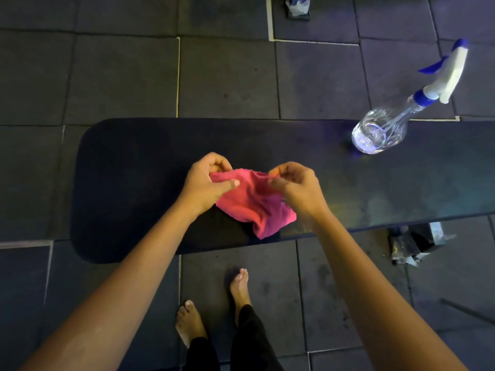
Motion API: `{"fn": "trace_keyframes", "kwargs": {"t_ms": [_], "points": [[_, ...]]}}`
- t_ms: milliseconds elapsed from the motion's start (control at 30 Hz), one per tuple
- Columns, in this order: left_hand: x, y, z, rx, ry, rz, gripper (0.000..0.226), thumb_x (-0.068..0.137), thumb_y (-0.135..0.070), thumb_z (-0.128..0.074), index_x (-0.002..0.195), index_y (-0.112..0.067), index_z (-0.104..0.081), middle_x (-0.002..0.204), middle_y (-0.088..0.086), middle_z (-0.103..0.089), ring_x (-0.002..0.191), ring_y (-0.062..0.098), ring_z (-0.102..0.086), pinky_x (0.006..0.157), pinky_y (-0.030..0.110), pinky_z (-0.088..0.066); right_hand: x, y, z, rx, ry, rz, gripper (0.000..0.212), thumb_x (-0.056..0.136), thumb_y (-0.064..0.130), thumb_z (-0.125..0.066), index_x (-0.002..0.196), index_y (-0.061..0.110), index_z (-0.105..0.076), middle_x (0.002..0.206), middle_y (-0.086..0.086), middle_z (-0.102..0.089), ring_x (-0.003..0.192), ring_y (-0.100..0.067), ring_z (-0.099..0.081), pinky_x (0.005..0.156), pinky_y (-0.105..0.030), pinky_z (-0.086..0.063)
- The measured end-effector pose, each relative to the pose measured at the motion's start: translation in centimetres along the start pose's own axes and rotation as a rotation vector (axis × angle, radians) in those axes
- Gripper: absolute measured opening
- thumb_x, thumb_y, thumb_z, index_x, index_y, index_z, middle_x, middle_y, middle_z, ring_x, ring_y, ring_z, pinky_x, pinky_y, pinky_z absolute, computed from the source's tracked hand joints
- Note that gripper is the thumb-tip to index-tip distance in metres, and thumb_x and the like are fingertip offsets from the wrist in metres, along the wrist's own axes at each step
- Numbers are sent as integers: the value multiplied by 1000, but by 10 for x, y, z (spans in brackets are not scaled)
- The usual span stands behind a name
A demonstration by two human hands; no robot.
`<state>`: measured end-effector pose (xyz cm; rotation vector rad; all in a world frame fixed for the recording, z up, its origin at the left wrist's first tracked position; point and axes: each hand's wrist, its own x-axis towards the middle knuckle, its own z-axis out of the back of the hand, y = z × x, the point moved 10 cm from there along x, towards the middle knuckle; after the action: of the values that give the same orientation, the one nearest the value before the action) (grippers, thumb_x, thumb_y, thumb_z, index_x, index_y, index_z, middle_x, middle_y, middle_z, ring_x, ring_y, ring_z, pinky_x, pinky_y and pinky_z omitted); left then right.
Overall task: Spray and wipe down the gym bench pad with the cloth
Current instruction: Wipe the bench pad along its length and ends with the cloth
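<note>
A black gym bench pad [128, 183] runs left to right across the middle of the view. Over its centre I hold a pink cloth [254, 204] by its upper edge. My left hand [206, 183] pinches the cloth's left corner and my right hand [294, 186] pinches the right corner. The rest of the cloth hangs down crumpled between them, just above the pad's near edge. A clear spray bottle [380, 129] with a white and blue trigger head stands on the pad to the right, apart from both hands.
Dark rubber floor tiles [227, 76] surround the bench. A bench foot wrapped in torn plastic [417, 245] sticks out at lower right, and another [297, 6] at the top. My bare feet [214, 303] stand close to the pad's near edge.
</note>
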<state>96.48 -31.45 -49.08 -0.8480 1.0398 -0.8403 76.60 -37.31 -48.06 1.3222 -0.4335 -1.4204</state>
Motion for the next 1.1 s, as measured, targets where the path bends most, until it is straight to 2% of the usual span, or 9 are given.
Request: {"fn": "trace_keyframes", "kwargs": {"t_ms": [67, 167, 300, 467, 600, 700, 833, 900, 1100], "points": [[-2, 10, 2, 55, 44, 24, 33, 72, -3, -78, 81, -28, -60, 84, -3, -67, 77, 10, -62, 75, 32, -52, -6, 0, 1, -71, 13, 44, 27, 76, -6, -70, 69, 20, -65, 70, 2, -69, 66, -8, -64, 70, -28, -55], [-10, 21, 7, -64, 54, 95, 27, 77, 0, -75, 87, -22, -63, 87, 2, -69, 80, 13, -64, 77, 34, -54, -9, -9, 15, 12, -35, 32, 32, 75, -11, -72, 69, 19, -62, 69, 2, -66, 61, -9, -60, 60, -25, -50], [-12, 15, 11, -197, 39, 112, 20, 80, 0, -72, 91, -16, -66, 90, 3, -69, 87, 15, -65, 85, 34, -55, -7, -10, 23, 121, -23, 20, 38, 74, -10, -76, 91, 22, -66, 78, -5, -69, 72, -17, -63, 73, -35, -56], [3, -22, 28, -235, -197, 49, 27, 75, 1, -75, 87, -19, -63, 87, 2, -68, 81, 10, -65, 75, 23, -55, 8, 24, 40, 129, -122, 83, 30, 78, -8, -72, 91, 19, -72, 79, -3, -73, 73, -13, -65, 78, -37, -56], [15, -91, 41, -470, -277, -101, 33, 76, -1, -75, 99, -20, -61, 90, 7, -66, 84, 17, -66, 77, 31, -55, 6, 106, 72, 239, -255, 310, 27, 82, -9, -65, 85, 17, -70, 73, 7, -71, 69, -5, -62, 71, -25, -52], [12, -152, 52, -602, -238, -261, 36, 76, -1, -76, 105, -16, -61, 93, 10, -65, 87, 22, -64, 75, 32, -54, -16, 164, 100, 273, -326, 483, 23, 82, -13, -60, 91, 8, -68, 82, -6, -69, 77, -13, -62, 77, -28, -52], [-5, -189, 58, -583, -118, -347, 39, 74, -4, -77, 107, -18, -62, 95, 7, -67, 92, 22, -64, 76, 35, -55, -53, 195, 115, 285, -293, 613, 19, 84, -8, -64, 94, 9, -69, 86, -1, -71, 84, -18, -67, 81, -27, -55], [-16, -179, 52, -575, -42, -312, 40, 71, -9, -79, 105, -21, -63, 94, 3, -69, 94, 22, -64, 81, 41, -56, -68, 185, 112, 261, -256, 593, 18, 86, -6, -66, 95, 9, -69, 85, 4, -72, 83, -14, -68, 78, -22, -54], [-56, -82, 21, -327, 126, -87, 41, 67, 6, -78, 99, -16, -65, 89, 0, -71, 82, 10, -65, 73, 24, -55, -100, 70, 77, 207, -187, 323, 18, 80, -12, -67, 85, 4, -71, 76, 6, -74, 72, -2, -64, 69, -14, -52]]}}
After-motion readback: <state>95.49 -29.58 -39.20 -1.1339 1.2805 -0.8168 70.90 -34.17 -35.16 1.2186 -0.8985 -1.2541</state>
